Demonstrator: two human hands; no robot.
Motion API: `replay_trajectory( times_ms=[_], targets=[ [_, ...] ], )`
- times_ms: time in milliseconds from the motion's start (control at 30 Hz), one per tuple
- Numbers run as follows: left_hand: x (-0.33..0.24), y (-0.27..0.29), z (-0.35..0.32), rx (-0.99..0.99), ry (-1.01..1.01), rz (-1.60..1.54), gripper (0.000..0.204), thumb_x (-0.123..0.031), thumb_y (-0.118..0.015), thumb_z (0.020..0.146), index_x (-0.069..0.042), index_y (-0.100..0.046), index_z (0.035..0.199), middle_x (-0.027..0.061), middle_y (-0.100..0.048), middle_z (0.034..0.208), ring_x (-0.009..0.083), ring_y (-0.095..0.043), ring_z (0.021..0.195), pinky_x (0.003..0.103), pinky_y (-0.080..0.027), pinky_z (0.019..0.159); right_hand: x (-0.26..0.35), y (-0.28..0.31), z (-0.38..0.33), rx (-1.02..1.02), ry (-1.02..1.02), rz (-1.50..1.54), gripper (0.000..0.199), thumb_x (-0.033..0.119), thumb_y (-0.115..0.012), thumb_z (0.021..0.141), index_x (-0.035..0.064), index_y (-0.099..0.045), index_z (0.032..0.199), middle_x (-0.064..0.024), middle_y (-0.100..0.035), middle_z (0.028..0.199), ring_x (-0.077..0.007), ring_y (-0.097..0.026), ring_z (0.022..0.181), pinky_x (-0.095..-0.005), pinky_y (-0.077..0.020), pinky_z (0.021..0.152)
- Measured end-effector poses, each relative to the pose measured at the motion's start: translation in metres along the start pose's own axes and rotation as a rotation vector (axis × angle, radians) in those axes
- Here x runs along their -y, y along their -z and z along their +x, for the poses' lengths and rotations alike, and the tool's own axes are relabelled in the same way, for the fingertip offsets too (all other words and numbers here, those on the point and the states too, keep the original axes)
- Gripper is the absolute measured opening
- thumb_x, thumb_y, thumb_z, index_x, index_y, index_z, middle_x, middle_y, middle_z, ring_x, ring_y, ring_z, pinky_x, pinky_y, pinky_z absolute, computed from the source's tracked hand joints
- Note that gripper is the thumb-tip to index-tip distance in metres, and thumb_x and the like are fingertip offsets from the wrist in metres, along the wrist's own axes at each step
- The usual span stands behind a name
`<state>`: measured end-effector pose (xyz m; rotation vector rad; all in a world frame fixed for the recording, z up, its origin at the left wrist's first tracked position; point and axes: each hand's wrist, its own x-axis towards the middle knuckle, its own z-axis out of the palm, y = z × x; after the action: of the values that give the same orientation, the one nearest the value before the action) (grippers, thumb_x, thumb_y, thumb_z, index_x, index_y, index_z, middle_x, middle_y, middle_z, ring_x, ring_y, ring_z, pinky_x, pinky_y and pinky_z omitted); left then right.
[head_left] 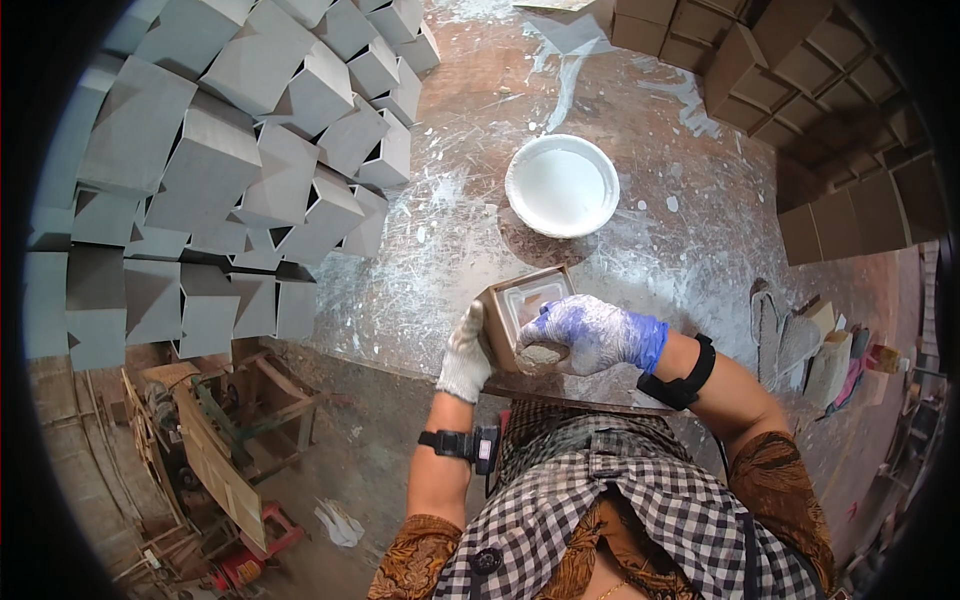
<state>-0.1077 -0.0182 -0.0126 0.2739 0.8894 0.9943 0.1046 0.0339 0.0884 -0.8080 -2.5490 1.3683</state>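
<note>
on the scuffed worktable (pixel 430 260), right of the stacked grey boxes (pixel 245 150) and nearer than the white basin (pixel 513 200), the open brown box (pixel 496 328) sat by the near edge. it looked light and stiff, likely to dent if squeezed and slick where wet, so its outer walls seemed the best hold. the left hand (pixel 466 358) clasped its left wall; the right hand (pixel 598 335) curled at its opening, whether gripping anything i could not tell.

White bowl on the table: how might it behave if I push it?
The white bowl may slosh or spill, as it holds white, fluid-looking contents. It might drag unevenly, since the tabletop looks scuffed and streaked.
</note>
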Motion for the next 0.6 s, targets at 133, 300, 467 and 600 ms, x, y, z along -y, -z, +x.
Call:
replay_trajectory(
  times_ms=[133, 300, 467, 600],
  targets=[
    [0.029, 0.002, -0.04, 0.116, -0.09, -0.044, 0.087, -0.052, -0.067, 0.073, -0.003, -0.031, 0.136, 0.0136, -0.043, 0.133, 0.0267, -0.042, 0.123, 0.04, -0.04, 0.1, -0.01, -0.006, -0.005, -0.039, -0.128, 0.234, 0.042, 0.011, -0.067, 0.066, 0.0122, -0.058, 0.107, -0.013, -0.061, 0.098, -0.03, -0.059, 0.095, -0.0361, -0.0478, 0.084],
    [0.063, 0.021, -0.052, -0.033, -0.179, -0.074, 0.071, -0.033, -0.068, 0.078, -0.002, -0.034, 0.133, 0.0097, -0.048, 0.125, 0.0239, -0.048, 0.115, 0.034, -0.044, 0.096, -0.033, -0.019, 0.0, -0.154, -0.186, 0.597, 0.046, 0.002, -0.066, 0.062, 0.0095, -0.058, 0.107, -0.0037, -0.061, 0.103, -0.0133, -0.055, 0.096, -0.031, -0.0444, 0.09],
    [0.06, 0.035, -0.033, -0.081, -0.153, -0.273, 0.054, -0.026, -0.061, 0.085, -0.006, -0.038, 0.13, 0.0082, -0.052, 0.117, 0.0164, -0.055, 0.102, 0.028, -0.049, 0.088, -0.016, -0.005, 0.012, -0.201, -0.081, 0.435, 0.051, 0.003, -0.065, 0.059, 0.0085, -0.057, 0.109, -0.0077, -0.061, 0.098, -0.0189, -0.057, 0.094, -0.0327, -0.045, 0.088],
    [0.053, 0.01, -0.032, -0.117, -0.261, -0.283, 0.057, -0.028, -0.064, 0.081, -0.002, -0.041, 0.127, 0.0112, -0.052, 0.117, 0.0201, -0.055, 0.103, 0.032, -0.05, 0.087, 0.002, 0.017, 0.015, -0.034, -0.07, 0.322, 0.047, 0.008, -0.067, 0.063, 0.009, -0.057, 0.109, -0.0117, -0.061, 0.096, -0.0257, -0.059, 0.093, -0.0357, -0.0471, 0.083]
  ],
)
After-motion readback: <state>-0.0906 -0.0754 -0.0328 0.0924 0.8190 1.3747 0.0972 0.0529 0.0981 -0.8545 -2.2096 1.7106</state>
